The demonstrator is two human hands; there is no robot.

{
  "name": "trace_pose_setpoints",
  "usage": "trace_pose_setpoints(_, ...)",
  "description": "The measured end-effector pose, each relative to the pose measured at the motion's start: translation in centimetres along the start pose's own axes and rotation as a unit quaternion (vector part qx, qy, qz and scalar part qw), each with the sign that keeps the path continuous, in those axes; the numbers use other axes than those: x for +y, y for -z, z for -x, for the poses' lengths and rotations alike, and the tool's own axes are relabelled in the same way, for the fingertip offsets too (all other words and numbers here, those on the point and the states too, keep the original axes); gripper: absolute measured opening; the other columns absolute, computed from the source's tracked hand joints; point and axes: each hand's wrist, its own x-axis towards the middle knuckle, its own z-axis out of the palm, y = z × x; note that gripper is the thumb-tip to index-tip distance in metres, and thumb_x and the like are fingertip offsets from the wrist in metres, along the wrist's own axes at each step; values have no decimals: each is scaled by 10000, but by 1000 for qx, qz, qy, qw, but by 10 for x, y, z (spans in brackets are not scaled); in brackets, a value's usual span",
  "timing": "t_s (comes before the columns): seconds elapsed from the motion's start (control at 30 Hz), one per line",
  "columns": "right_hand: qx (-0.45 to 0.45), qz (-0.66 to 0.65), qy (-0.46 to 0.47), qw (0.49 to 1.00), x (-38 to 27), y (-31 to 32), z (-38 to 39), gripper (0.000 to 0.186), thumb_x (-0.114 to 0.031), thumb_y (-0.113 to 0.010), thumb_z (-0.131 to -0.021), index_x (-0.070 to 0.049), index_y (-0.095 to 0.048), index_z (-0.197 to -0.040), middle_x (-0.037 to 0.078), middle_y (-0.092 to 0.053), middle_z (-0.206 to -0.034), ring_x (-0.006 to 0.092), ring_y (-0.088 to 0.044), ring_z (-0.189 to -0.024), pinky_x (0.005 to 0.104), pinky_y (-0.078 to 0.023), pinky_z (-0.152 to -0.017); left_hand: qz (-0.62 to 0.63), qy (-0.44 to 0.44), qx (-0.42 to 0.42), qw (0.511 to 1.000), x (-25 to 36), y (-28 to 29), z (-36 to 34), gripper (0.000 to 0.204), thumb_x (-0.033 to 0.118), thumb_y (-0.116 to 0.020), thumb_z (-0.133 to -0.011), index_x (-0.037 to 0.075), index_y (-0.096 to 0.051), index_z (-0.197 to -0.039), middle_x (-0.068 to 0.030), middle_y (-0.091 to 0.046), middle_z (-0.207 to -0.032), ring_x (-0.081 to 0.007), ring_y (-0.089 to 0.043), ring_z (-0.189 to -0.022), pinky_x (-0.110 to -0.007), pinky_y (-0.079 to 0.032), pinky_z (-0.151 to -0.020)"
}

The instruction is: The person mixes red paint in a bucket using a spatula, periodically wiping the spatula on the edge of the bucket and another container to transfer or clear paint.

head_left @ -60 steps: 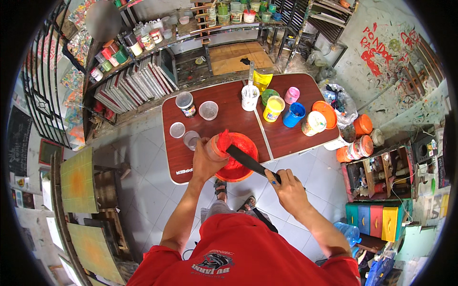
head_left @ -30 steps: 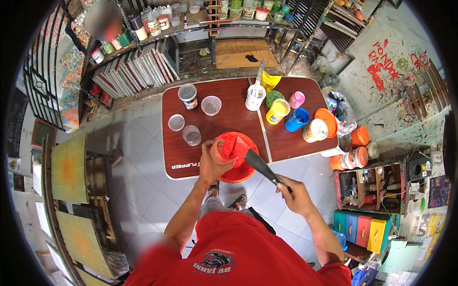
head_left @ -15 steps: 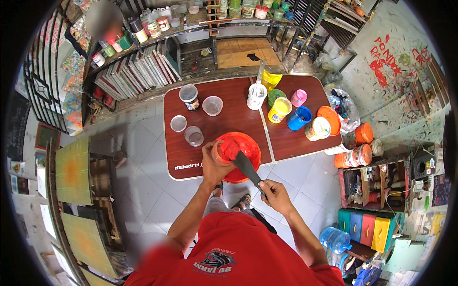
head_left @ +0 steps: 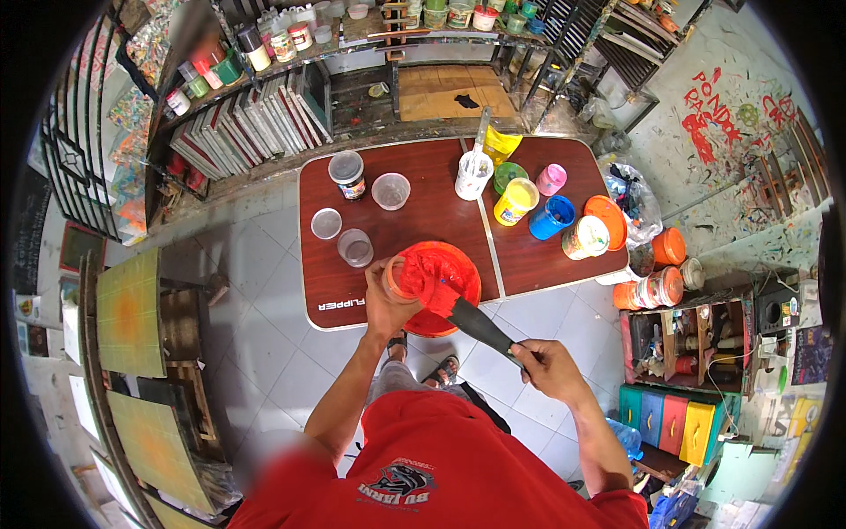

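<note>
My left hand [head_left: 384,309] grips a small translucent cup [head_left: 396,278] of thick red paint, tilted over a large orange tub [head_left: 467,260] on the reddish-brown table [head_left: 427,212]. The tub holds red paint. My right hand [head_left: 548,370] is closed on the handle of a long dark spatula [head_left: 480,326]; its tip is coated in red paint and lies at the cup's mouth, over the tub. Left of the tub stands an empty-looking clear cup [head_left: 355,248].
Paint pots in yellow [head_left: 515,203], blue [head_left: 551,220] and white [head_left: 474,181] stand on the table's back and right. Shelves [head_left: 344,53] run behind. Boards [head_left: 128,313] lean at my left; a crate [head_left: 692,344] and coloured drawers [head_left: 679,423] are at my right.
My right hand has moved rightward with the spatula since half a second ago, and more red paint now covers the blade's end. My left hand with the cup has shifted slightly left.
</note>
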Motion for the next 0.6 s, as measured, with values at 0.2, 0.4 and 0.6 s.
trace_pose_setpoints(0.2,221,274,163,922,-36,-4,19,277,-341,-651,-983,-94,-754,-1055,106,-678,-703,302,-667,-579,413,-528,-599,-50,-15,-8,999,15,-4,5,906,188,-955,-609,28,-377,-1287,-127,-545,-1264,-252,-556,-1184,-390,-448,-1055)
trace_pose_setpoints(0.4,335,357,302,818,-27,-26,3,330,-221,-739,-890,-139,-736,-1210,85,-606,-852,268,-625,-744,391,-529,-609,-53,-19,-11,998,25,-9,7,904,214,-952,-630,28,-367,-1294,-133,-551,-1250,-258,-574,-1180,-399,-467,-1032)
trace_pose_setpoints(0.6,350,271,326,835,12,-77,-24,504,-77,-787,-838,-157,-690,-1326,125,-557,-979,272,-583,-831,383,-516,-651,29,36,23,999,43,-25,6,949,231,-959,-632,18,-351,-1329,-131,-556,-1258,-246,-566,-1210,-394,-459,-1051)
